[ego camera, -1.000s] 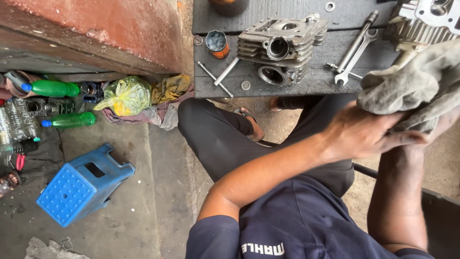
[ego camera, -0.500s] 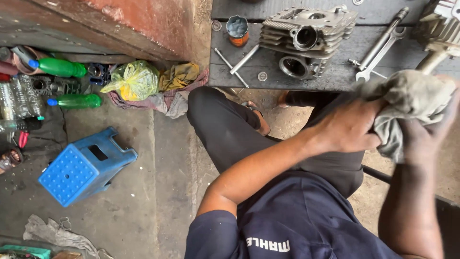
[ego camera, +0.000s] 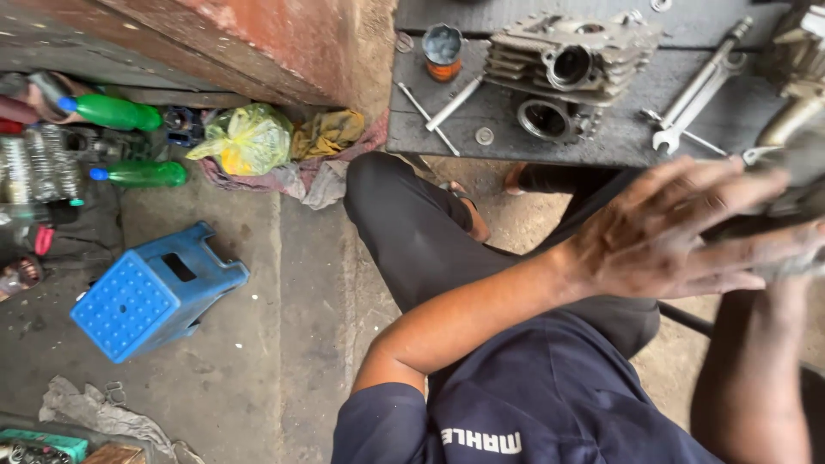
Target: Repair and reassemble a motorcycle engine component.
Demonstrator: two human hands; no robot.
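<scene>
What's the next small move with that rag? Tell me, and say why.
Probably draw the grey rag down toward the right forearm. The left hand lies spread flat on it, its skin looks grease-dark, and the engine part sits apart on the bench.

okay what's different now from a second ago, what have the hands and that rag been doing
The left hand has spread its fingers flat over the grey rag, which it gripped bunched a second ago; the rag is now mostly hidden between the hands. The right hand is covered. The view swung left. The engine part, wrenches, can and blue stool stayed put.
</scene>
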